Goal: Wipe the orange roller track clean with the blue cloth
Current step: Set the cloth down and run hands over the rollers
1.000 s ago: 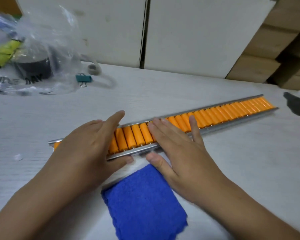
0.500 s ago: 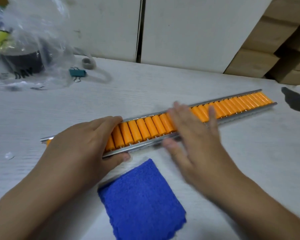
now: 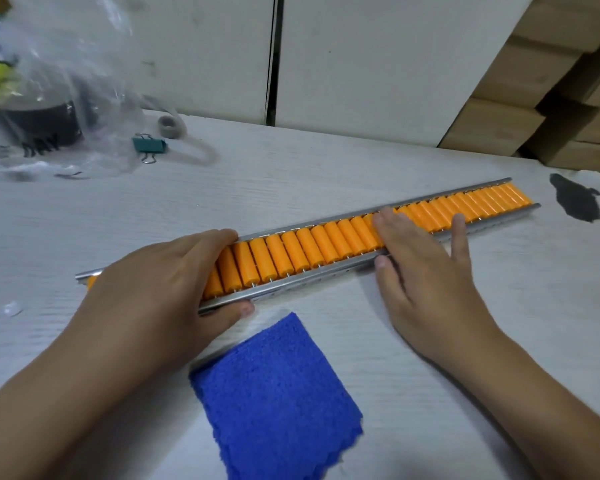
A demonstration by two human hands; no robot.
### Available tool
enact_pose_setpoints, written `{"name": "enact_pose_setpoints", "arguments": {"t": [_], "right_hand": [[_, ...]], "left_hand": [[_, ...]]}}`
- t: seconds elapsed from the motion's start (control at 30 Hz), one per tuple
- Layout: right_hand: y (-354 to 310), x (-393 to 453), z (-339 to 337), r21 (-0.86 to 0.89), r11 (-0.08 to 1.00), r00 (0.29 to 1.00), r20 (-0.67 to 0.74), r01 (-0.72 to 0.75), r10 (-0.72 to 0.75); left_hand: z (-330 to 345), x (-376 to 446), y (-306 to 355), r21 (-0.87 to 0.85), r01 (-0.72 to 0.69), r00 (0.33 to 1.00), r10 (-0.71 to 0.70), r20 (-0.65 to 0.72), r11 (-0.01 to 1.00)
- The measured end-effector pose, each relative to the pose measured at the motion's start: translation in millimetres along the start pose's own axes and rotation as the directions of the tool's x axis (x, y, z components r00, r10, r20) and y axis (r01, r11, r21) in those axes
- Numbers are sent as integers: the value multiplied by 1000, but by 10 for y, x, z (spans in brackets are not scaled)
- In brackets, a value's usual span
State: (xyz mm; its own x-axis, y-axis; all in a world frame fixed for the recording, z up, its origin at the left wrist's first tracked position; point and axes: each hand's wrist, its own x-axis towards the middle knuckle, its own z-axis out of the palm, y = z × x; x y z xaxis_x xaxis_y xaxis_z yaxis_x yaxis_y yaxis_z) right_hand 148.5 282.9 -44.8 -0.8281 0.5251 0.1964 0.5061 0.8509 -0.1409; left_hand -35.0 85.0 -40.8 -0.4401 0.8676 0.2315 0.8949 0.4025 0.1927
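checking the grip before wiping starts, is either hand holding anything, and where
The left hand clasps the roller track near its left end. The right hand only rests flat on it. The blue cloth lies unheld.

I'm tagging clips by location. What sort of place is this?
Probably a storeroom or small workshop: stacked cardboard boxes behind a white worktable, an orange roller track on it, and a binder clip.

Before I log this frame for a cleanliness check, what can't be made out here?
- Roller track, head view: its left end lies under the left hand; a mid stretch under the right hand.
- Blue cloth: bottom edge cut off by the frame.
- Plastic bag: contents blurred by glare and wrinkles.
- Dirt on the rollers: too fine to tell.
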Motion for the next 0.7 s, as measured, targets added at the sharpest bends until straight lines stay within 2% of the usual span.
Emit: {"name": "enact_pose_setpoints", "arguments": {"t": [0.2, 0.37, 0.53, 0.7], "right_hand": [[72, -6, 70, 6, 1000, 998, -55, -7, 7], [24, -37, 52, 16, 1000, 999, -36, 7, -7], [-223, -160, 31, 39, 998, 999, -17, 48, -48], [-446, -232, 27, 109, 992, 997, -41, 66, -62]], "left_hand": [[-35, 0, 22, -8, 18, 999, -17, 36, 1000], [-92, -53, -16, 44, 8, 996, -12, 92, 999], [-195, -243, -146, -9, 104, 984, -101, 144, 995], [-291, -477, -159, -14, 199, 972, -196, 126, 980]]}}
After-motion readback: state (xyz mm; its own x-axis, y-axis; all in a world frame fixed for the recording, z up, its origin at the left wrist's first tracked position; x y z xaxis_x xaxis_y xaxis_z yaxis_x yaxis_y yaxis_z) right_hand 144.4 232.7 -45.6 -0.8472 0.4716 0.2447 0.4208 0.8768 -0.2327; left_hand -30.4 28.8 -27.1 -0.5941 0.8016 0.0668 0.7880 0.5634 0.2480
